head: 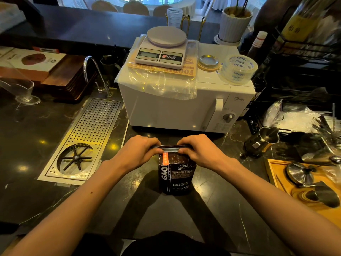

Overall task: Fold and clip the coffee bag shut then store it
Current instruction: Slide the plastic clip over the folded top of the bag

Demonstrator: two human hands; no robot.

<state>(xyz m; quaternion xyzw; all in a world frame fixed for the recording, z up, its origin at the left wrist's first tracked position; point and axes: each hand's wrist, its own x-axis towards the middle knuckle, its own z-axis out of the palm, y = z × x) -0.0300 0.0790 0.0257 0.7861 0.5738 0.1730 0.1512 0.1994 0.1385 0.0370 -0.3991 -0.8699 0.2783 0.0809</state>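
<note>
A dark coffee bag [176,174] with white lettering and an orange sticker stands upright on the black marble counter [46,126], in front of the microwave. My left hand [138,151] pinches the left end of the bag's top edge. At the right end my right hand [201,151] does the same. Between my thumbs the top shows as a flat, silvery folded strip. No clip is visible in the frame.
A white microwave [184,106] stands just behind the bag, with a kitchen scale [162,50], a jar lid and a tape roll [239,68] on top. A perforated metal drain tray [86,137] lies to the left. A steel pitcher [262,143] and a wooden tray [273,170] with utensils sit to the right.
</note>
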